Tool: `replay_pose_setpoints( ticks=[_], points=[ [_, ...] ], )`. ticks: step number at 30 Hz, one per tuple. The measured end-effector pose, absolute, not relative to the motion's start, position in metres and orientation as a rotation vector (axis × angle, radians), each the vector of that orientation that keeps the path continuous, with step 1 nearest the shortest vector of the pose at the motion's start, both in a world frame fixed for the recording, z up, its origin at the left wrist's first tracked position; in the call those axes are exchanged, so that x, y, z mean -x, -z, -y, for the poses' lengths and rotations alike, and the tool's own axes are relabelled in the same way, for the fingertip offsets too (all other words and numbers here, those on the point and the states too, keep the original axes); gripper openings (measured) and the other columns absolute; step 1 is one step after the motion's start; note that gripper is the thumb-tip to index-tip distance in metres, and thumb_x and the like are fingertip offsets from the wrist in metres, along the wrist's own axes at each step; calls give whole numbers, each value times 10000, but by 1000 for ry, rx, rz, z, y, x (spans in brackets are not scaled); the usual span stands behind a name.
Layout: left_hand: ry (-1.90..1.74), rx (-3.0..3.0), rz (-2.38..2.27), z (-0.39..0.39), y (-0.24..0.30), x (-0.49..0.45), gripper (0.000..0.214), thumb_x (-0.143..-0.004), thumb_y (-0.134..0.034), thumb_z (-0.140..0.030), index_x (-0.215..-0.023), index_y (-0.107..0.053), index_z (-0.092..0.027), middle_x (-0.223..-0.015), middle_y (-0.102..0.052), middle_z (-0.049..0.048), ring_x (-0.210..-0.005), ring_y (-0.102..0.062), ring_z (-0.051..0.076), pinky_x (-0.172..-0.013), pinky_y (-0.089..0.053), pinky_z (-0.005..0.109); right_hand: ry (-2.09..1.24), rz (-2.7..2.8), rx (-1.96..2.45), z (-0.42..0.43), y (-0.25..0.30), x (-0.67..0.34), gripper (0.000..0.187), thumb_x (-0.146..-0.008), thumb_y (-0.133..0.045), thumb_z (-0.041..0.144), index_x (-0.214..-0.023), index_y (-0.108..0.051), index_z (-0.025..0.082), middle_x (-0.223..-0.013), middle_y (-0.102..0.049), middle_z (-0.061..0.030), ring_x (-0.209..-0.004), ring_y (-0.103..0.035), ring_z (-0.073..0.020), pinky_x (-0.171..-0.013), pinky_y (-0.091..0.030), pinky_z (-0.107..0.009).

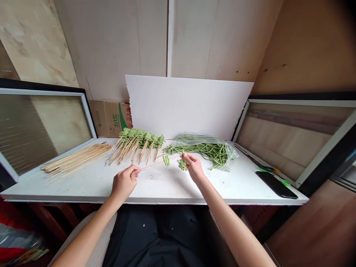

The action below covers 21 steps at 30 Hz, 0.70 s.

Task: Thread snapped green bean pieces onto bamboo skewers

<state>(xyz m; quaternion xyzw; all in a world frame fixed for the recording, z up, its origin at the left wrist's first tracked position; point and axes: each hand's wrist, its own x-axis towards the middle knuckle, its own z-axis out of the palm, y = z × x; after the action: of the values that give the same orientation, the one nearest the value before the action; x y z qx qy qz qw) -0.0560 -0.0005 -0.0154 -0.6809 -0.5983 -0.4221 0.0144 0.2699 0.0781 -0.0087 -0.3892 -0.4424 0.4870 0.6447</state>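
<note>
My left hand is closed in a pinch on the near end of a thin bamboo skewer that lies just above the white table. A few short green bean pieces are threaded on the skewer. My right hand is closed, its fingers pinched at the skewer's far tip and a bean piece. A small heap of cut bean pieces lies under that hand.
A clear plastic bag of long green beans lies behind my right hand. Finished bean skewers are piled at the back, bare skewers to the left. A black phone and green-handled scissors rest at the right. A cardboard box stands behind.
</note>
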Motion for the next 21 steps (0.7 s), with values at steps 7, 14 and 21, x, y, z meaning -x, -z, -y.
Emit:
replay_pose_setpoints(
  ticks=[7, 14, 21],
  points=[
    [1281, 2116, 1895, -4, 21, 61, 215, -917, -499, -277, -885, -712, -274, -774, -773, -5, -712, -717, 210, -647, -450, 261, -1094, 1046, 877, -71, 4, -267, 499, -691, -890, 621, -952, -839, 199, -1032, -793, -134, -1048, -693, -277, -684, -456, -300],
    [1259, 2095, 1892, -3, 21, 62, 211, -891, -504, -265, -860, -712, -276, -761, -773, -8, -681, -698, 198, -602, -425, 246, -1071, 1026, 885, -74, 14, -260, 456, -704, -884, 605, -884, -835, 189, -961, -781, -121, -973, -681, -260, -662, -426, -302],
    [1226, 2033, 1938, -1, 19, 62, 220, -896, -506, -272, -861, -723, -278, -785, -771, -10, -681, -669, 198, -610, -405, 255, -1123, 939, 845, -69, 17, -252, 422, -691, -894, 568, -869, -826, 192, -889, -756, -91, -925, -660, -230, -668, -404, -294]
  ],
)
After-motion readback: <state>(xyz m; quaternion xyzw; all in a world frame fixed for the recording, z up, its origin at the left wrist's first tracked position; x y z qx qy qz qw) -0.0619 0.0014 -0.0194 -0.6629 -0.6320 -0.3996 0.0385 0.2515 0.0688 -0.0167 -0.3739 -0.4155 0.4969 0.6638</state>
